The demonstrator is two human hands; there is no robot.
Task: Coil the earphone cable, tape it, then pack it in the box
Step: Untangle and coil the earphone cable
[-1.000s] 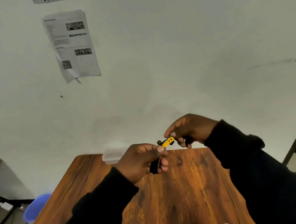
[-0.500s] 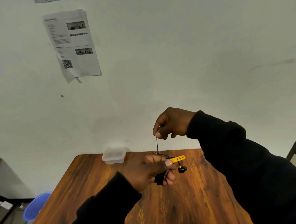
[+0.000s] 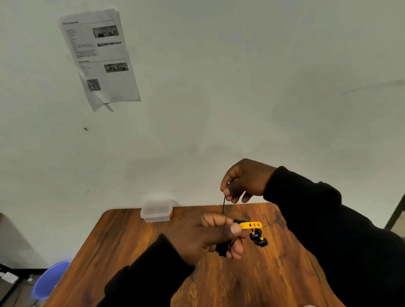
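Here the left hand (image 3: 203, 237) is curled closed above the brown wooden table (image 3: 132, 266), thumb pressed against the forefinger, pinching one end of a small yellow strap with slotted holes (image 3: 251, 225); the strap juts out level to the right past the thumbnail. A black bundle, apparently coiled cable, shows below the curled fingers (image 3: 235, 249), though how many turns it has cannot be told. The right hand (image 3: 245, 180) is raised higher and farther back, its fingers bent inward, pinching the upper end of a thin black earphone cable (image 3: 223, 203) that runs down in a near-straight line to the left hand. Two black earbuds with yellow marks (image 3: 259, 238) dangle just beneath the strap, close together and clear of the table.

Counted: two hands, one strap, one cable, two earbuds, one small clear plastic box with a lid and a red clip (image 3: 156, 210) standing at the table's far edge near the wall, well apart from the hands, one printed paper sheet (image 3: 99, 57) stuck on the wall, one blue plastic bucket (image 3: 51, 279) on the floor at the left.

Compared with half a second ago, little differs: the right hand sits slightly farther right with the cable held at much the same length, and the earbuds hang a touch lower under the strap.
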